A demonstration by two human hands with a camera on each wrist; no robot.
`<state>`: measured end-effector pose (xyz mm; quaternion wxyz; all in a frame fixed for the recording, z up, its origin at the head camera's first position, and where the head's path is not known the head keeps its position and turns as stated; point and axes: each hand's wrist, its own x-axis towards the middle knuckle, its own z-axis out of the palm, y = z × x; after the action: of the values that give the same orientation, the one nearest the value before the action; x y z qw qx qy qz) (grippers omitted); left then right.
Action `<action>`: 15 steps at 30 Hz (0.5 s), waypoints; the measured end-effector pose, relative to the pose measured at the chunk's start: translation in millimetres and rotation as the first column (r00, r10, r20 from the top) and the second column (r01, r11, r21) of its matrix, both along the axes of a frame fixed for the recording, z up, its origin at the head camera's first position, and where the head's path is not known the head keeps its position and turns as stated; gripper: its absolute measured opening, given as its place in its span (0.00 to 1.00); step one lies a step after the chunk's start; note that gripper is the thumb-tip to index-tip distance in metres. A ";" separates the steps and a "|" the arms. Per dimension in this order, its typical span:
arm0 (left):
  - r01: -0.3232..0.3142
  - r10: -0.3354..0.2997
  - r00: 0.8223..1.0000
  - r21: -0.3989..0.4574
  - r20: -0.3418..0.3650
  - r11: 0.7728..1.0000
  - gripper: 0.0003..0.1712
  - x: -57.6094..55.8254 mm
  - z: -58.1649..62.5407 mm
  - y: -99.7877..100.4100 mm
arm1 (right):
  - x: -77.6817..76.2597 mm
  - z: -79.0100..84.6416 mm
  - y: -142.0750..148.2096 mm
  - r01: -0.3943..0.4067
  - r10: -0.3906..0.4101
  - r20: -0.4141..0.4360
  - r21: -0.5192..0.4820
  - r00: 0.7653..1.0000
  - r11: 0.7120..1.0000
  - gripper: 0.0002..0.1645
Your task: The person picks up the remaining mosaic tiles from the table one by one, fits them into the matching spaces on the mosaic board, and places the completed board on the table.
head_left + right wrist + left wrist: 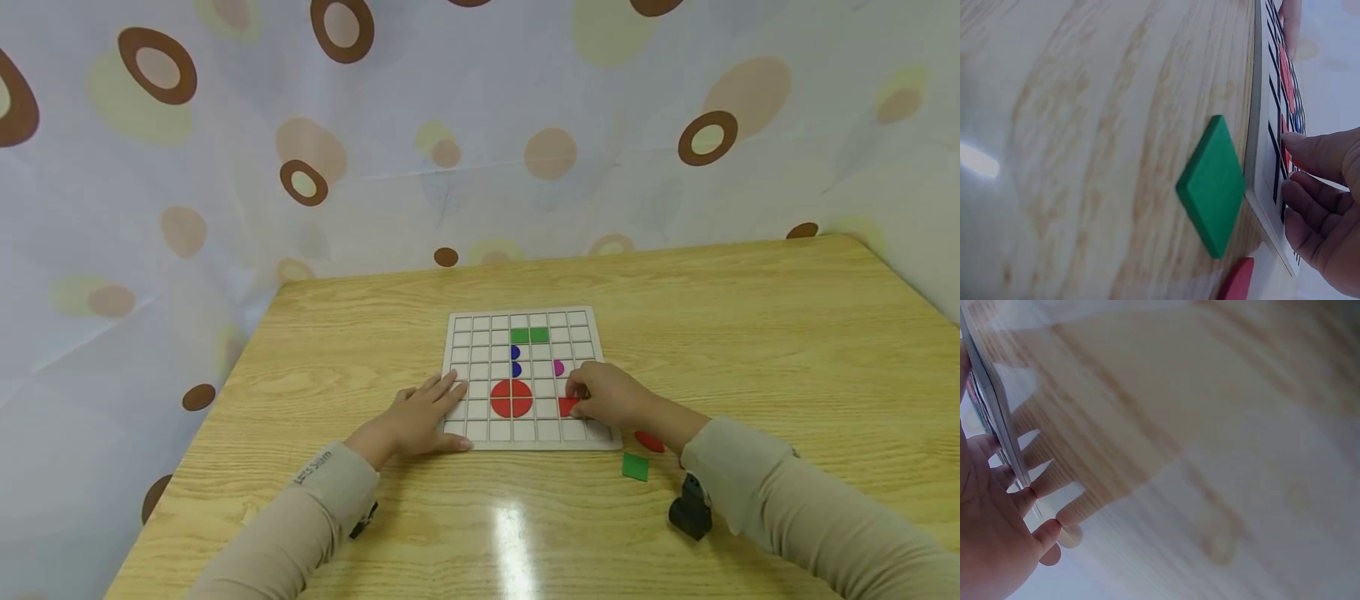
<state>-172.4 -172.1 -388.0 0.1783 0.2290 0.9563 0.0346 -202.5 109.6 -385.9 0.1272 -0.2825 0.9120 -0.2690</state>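
The step in hand appears to be seating the red piece (pixel 566 407), which lies near the lower right of the grid board (pixel 480 431). The right hand (pixel 611 396) sets its thumb against the piece, fingers curled; whether this grip pinches or only presses, one cannot tell. The left hand (pixel 423 421) lies spread on the board's left edge, grasping nothing. The next move likely calls for squaring the piece to the grid, then release.
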 end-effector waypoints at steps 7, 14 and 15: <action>0.005 -0.005 1.000 -0.002 -0.005 1.000 0.50 -1.4 -2.5 -0.9 | -0.1 -1.3 1.4 0.001 -0.001 0.006 -0.006 1.000 1.000 0.07; 0.003 -0.003 1.000 -0.007 -0.004 1.000 0.49 -0.9 -0.6 -0.3 | 4.4 2.1 6.4 0.040 -0.040 0.028 -0.009 0.999 0.999 0.07; 0.001 -0.001 1.000 -0.007 -0.002 1.000 0.49 -0.8 -0.4 -0.2 | 5.1 3.0 7.6 0.045 -0.045 0.030 -0.010 0.999 0.999 0.08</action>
<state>-173.3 -172.4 -388.4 0.1779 0.2290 0.9565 0.0308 -197.3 117.2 -382.9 0.1330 -0.2584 0.9147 -0.2809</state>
